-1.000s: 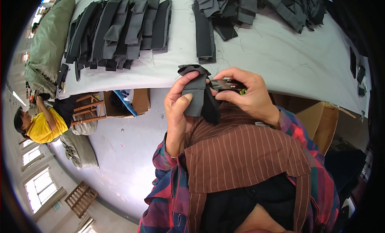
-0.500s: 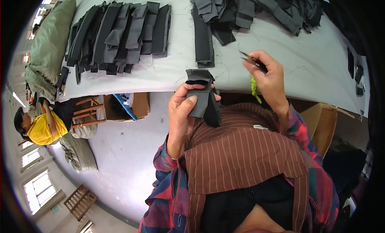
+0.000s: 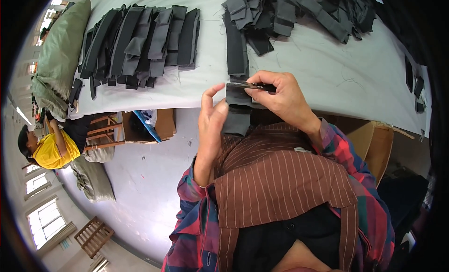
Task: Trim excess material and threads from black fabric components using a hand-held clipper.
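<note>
My left hand (image 3: 211, 124) is at the table's front edge, thumb by the left side of a folded dark grey fabric strip (image 3: 237, 120) and forefinger raised. The strip hangs in front of my apron, its grip partly hidden behind the cloth. In my right hand (image 3: 283, 96) are black thread snips (image 3: 261, 86), pinched between thumb and fingers. Their narrow tip lies across the strip's upper edge. Just beyond, a long dark strip (image 3: 236, 49) lies on the white-covered table (image 3: 206, 91).
Rows of dark strips (image 3: 140, 45) lie at the table's left, and a loose heap (image 3: 280, 12) at the far right. A stuffed green sack (image 3: 63, 52) stands left. Below are cardboard boxes (image 3: 164, 124) and a wooden stool (image 3: 103, 129). A person in yellow (image 3: 56, 148) sits farther left.
My right hand has moved left with the snips, from beside the strip to its upper edge. The strip has been turned and straightened, and my left forefinger has lifted off it.
</note>
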`<action>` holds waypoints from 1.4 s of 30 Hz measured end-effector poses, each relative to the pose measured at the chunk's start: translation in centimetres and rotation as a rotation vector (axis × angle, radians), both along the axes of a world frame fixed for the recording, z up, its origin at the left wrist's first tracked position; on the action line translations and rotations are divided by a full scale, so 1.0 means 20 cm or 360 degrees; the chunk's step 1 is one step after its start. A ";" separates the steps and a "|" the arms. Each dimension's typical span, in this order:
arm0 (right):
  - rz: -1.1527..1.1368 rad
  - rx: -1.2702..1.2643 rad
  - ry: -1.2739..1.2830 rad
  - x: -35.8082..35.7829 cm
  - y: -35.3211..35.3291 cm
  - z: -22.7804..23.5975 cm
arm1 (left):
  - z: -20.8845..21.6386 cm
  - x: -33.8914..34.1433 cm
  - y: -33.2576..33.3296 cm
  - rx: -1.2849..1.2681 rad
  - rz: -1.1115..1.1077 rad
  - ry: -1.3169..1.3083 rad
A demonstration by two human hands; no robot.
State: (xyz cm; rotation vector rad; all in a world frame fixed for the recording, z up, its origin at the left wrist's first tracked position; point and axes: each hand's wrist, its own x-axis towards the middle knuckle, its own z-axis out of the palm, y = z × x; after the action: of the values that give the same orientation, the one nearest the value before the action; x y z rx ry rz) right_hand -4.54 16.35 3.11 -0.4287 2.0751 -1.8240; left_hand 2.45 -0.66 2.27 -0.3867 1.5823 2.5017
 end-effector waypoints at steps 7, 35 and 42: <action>0.0049 0.0014 0.0095 0.00 -0.02 -0.03 | -0.06 -0.04 -0.03 -0.0302 0.0030 -0.0062; -0.0211 0.0776 0.1423 0.03 0.02 -0.05 | -0.06 -0.04 0.00 0.0002 0.0430 -0.0215; -0.0272 0.0678 0.1363 0.01 0.03 -0.02 | -0.07 -0.04 0.00 -0.0090 0.0456 -0.0184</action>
State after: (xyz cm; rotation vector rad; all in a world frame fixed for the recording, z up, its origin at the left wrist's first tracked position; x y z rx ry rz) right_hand -4.40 16.89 2.78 -1.0714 3.0458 -1.3106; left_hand 1.69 -0.75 0.78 -0.8030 1.6580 2.5823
